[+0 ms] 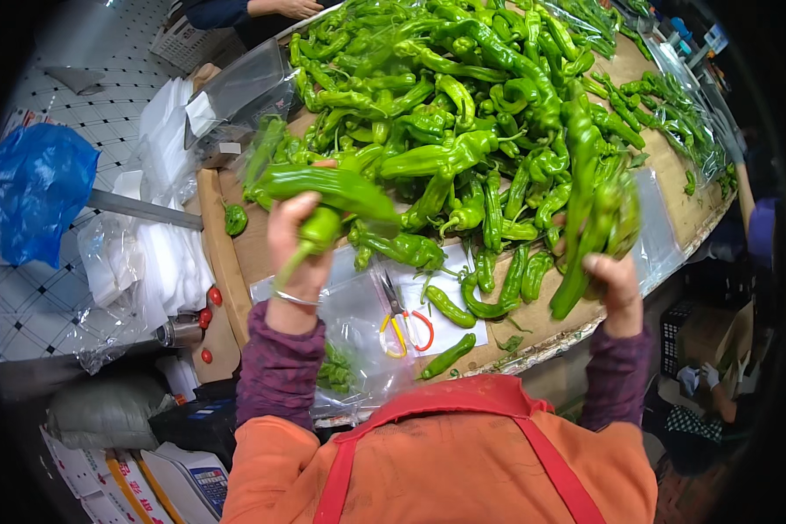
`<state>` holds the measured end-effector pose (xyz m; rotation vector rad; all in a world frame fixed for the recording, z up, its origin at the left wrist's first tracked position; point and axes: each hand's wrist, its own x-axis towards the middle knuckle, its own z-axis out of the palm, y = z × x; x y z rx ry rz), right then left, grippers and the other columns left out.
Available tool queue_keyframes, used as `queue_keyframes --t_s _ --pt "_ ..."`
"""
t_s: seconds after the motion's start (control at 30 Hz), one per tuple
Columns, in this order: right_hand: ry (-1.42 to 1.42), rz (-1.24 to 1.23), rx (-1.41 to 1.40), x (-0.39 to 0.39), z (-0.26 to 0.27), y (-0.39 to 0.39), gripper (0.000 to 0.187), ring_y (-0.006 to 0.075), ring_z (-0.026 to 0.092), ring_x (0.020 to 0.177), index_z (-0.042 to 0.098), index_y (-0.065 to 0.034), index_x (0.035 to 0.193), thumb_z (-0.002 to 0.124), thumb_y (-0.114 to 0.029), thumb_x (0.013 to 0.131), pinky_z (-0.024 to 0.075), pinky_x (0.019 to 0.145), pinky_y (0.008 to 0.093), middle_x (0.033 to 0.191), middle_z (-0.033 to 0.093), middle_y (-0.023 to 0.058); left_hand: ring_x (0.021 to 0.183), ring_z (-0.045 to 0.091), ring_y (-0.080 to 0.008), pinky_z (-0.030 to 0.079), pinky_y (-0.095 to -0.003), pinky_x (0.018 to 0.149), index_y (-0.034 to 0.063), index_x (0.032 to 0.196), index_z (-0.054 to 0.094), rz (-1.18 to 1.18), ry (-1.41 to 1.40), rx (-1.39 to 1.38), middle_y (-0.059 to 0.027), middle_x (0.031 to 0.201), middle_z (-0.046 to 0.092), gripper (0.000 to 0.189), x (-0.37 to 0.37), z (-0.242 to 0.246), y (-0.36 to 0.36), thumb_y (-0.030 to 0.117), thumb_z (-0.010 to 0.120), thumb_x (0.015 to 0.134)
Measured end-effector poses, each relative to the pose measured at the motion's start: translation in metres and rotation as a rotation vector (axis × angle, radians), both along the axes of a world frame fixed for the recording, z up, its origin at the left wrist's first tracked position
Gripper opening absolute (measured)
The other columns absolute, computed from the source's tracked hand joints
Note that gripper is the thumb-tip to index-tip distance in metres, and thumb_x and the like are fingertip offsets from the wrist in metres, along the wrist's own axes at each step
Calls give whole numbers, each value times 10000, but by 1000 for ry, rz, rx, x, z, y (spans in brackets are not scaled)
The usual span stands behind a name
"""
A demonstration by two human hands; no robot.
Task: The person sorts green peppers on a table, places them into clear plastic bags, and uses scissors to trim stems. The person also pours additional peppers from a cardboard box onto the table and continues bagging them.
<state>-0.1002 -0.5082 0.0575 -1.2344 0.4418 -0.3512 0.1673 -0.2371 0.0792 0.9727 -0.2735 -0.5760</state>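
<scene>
A large heap of long green peppers [432, 105] covers much of the wooden table [635, 147]. My left hand [295, 255] grips green peppers [327, 190], one lying crosswise and another with its stem hanging over the palm. In my right hand [612, 278] is a bunch of long green peppers [593, 216], held upright and slightly blurred. Between my hands, scissors [396, 321] with one yellow and one red handle lie over white paper [439, 295] and clear plastic. Two loose peppers, one a small green pepper [449, 357], rest near the front edge.
Clear plastic bags [360, 327] lie at the front left, others [655, 216] at the right. A wooden rail [219, 249] edges the table's left side. Beyond it are white bags [170, 268], a blue plastic bag [39, 190] and small red tomatoes [206, 318]. Another person's hand [295, 8] shows at the top.
</scene>
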Motion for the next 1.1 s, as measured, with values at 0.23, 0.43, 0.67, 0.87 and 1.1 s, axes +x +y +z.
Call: queue_keyframes --t_s 0.23,0.43,0.67,0.87,1.1 --pt "-138 19 834 -46 -92 126 480 247 606 1067 490 -42 1258 630 -230 839 508 923 363 1236 560 164 1141 529 -323 391 -465 937 85 1091 554 -436 -1101 -27 -107 1132 594 463 -146 -2 -45 83 702 652" --pt "-269 -39 875 -61 -97 164 571 258 551 1134 448 -66 1306 607 -338 830 464 966 386 1293 509 160 1322 422 -290 270 -630 1009 112 1167 532 -704 -1197 192 -72 1232 560 465 -201 -15 -31 144 641 716" --pt "-348 -40 810 -82 -86 181 682 270 486 1212 400 -93 1363 579 -464 820 412 1016 414 1359 449 156 1418 256 -349 139 -688 1060 183 1379 458 -783 -1295 90 -104 1512 320 712 -228 -8 -22 404 716 754" --pt "-417 -89 702 -113 -71 187 779 281 431 1279 358 -117 1412 555 -572 811 368 1060 437 1416 397 152 1403 271 -390 219 -633 1072 157 1288 537 -804 -1285 -49 -117 1471 377 584 -254 -3 -22 319 728 760" --pt "-444 -350 748 -197 -105 214 873 295 377 1346 299 -136 1471 520 -665 812 317 1107 456 1476 342 156 1400 232 -442 251 -510 1123 58 1314 488 -865 -1132 -74 -167 1422 402 566 -305 -33 -25 244 677 814"
